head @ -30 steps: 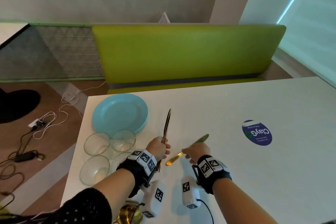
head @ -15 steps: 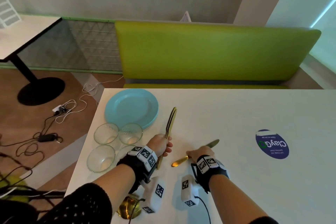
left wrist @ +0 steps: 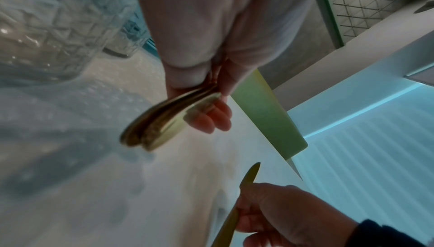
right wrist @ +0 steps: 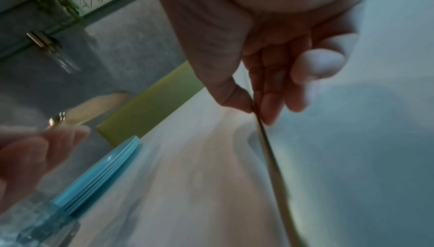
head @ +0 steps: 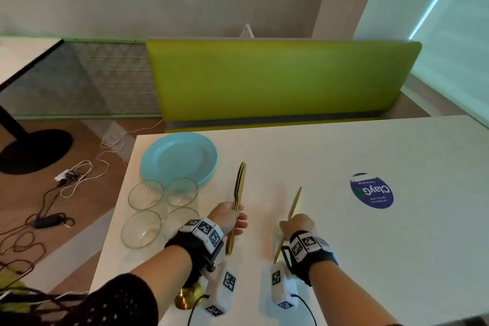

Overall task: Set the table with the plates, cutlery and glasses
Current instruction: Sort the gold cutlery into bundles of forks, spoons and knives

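My left hand [head: 229, 217] grips a bundle of gold cutlery [head: 239, 188] by its middle, blades pointing away from me over the white table [head: 344, 259]; the handle ends [left wrist: 152, 130] show in the left wrist view. My right hand [head: 297, 226] pinches a single gold knife [head: 295, 202] between thumb and fingers [right wrist: 267, 106], blade pointing away. A stack of light blue plates [head: 180, 159] lies at the table's far left. Several clear glasses [head: 141, 227] stand just in front of the plates, left of my left hand.
A round blue sticker [head: 371, 190] is on the table at the right. A gold object [head: 188, 298] lies under my left forearm. A green bench [head: 277, 79] runs behind the table. Cables and a plug strip [head: 66, 176] lie on the floor at left.
The knife in my right hand has swung from pointing right to pointing straight away. My left hand keeps its hold on the cutlery bundle. The head view shifted slightly.
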Motion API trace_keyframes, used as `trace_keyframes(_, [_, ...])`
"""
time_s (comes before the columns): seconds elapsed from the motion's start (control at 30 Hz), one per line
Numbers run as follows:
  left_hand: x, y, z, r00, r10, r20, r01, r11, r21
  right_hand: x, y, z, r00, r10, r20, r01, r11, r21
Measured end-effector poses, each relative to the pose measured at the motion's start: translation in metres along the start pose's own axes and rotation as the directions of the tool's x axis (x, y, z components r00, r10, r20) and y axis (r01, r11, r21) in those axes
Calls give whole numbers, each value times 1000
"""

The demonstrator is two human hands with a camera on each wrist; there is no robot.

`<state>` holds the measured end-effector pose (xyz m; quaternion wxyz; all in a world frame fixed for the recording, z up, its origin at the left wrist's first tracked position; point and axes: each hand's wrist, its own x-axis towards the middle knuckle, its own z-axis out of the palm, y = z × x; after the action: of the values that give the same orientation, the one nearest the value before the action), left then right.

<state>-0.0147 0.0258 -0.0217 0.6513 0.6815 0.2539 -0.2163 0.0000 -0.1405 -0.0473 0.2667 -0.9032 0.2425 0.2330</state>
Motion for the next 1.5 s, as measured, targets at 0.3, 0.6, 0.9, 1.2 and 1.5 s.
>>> trace_keyframes(0.3, [-59,-29,-32,996,-6,93,0,998,71,-88,-8,15,950,-285,129,226,911,345])
trace_keyframes(0.6, [-131,-74,-66,942,86,326,-165,960,225,-195,12,62,931,-340,132,254,864,436])
trace_keyframes(0.9, [-169,-117,-77,914,62,401,-159,964,215,-246,37,89,943,-300,142,204,861,467])
trace_keyframes(1.2, [-167,-139,-104,917,49,395,-154,959,239,-254,25,109,941,-276,196,173,890,422])
trace_keyframes(1.5, [-154,-153,-127,962,114,247,-254,705,663,-250,18,136,948,-211,238,180,973,146])
